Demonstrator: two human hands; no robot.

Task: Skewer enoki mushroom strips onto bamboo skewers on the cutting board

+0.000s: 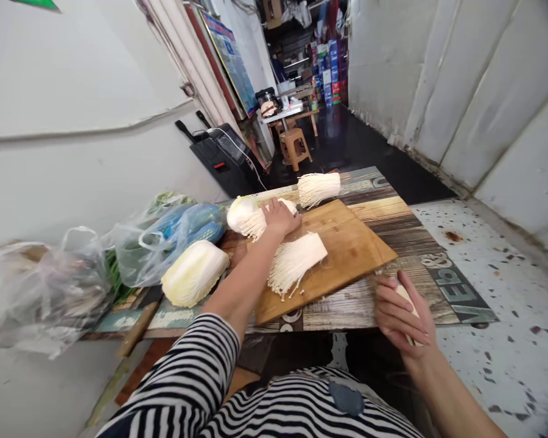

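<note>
At the far left part of the wooden cutting board (pixel 347 243), my left hand (pixel 281 220) lies over a bunch of enoki mushrooms (pixel 254 224), its fingers wrapped on it. A second bunch (pixel 298 261) rests on the board, caps toward me. Beyond the board's far edge sits another bunch (pixel 318 188). My right hand (pixel 404 313), off the board's right corner near the table's front edge, is closed round a pale, off-white piece that its fingers partly cover.
Left of the board lie a napa cabbage (pixel 195 272), clear plastic bags (pixel 45 298) of vegetables and a knife with a wooden handle (pixel 139 328) over the table's front edge. A stool (pixel 295 148) stands farther back.
</note>
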